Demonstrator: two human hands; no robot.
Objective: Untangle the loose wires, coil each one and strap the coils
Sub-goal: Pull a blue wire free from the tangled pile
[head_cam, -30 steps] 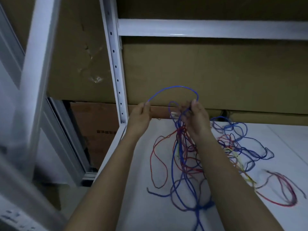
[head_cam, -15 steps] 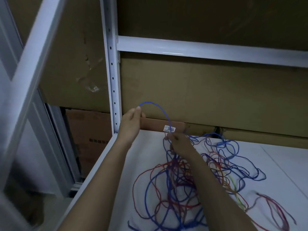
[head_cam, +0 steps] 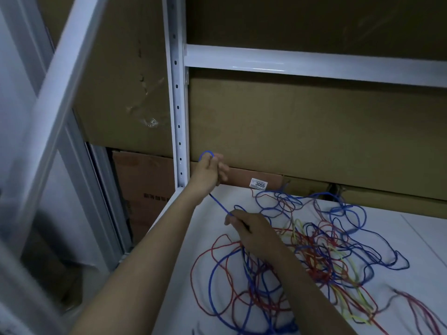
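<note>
A tangle of blue, red and yellow wires (head_cam: 314,247) lies spread on the white shelf board (head_cam: 411,240). One blue wire (head_cam: 219,205) runs taut between my two hands. My left hand (head_cam: 209,171) is raised by the shelf post and grips the wire's end, a small blue loop poking above the fist. Lower and to the right, my right hand (head_cam: 254,232) pinches the same wire just above the pile.
A white perforated upright post (head_cam: 177,105) and a crossbeam (head_cam: 302,62) frame the shelf. Large cardboard boxes (head_cam: 302,131) stand behind, one with a white label reading 3055 (head_cam: 258,184). The shelf's left edge drops off beside my left forearm.
My right hand slid down along the blue wire toward the pile while the left closed round its end. The arch of wire between them has pulled into a straight, taut line.
</note>
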